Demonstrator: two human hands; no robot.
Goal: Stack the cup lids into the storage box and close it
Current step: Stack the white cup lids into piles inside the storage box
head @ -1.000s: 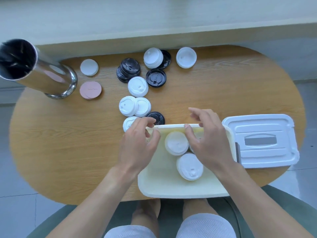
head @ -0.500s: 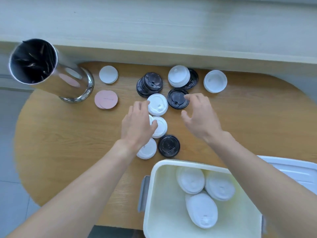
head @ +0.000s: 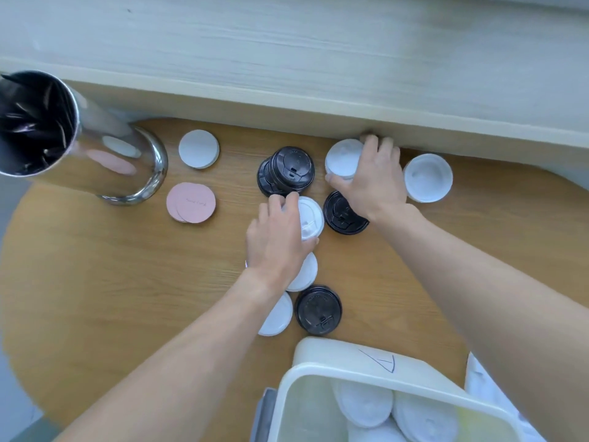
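Two bare hands reach across a rounded wooden counter whose grain runs side to side; beyond its far edge we see a pale plank ledge, and grey floor shows at the left.

Our left hand curls over a white lid near the middle, fingers and thumb bent around its rim. Our right hand closes likewise on a white lid stack close to the ledge, partly covering a black lid below it. Just right of that hand lies another white lid, upturned. A black lid stack sits left of the right hand. Nearer us lie two more white lids, partly under the left forearm, and a single black lid beside them.

At far left stands a shiny metal cylinder lined with dark film, with a white disc and pink discs next to it.

The cream storage box sits open at the near edge, white lids lying inside, and a sliver of its white cover shows to the right.
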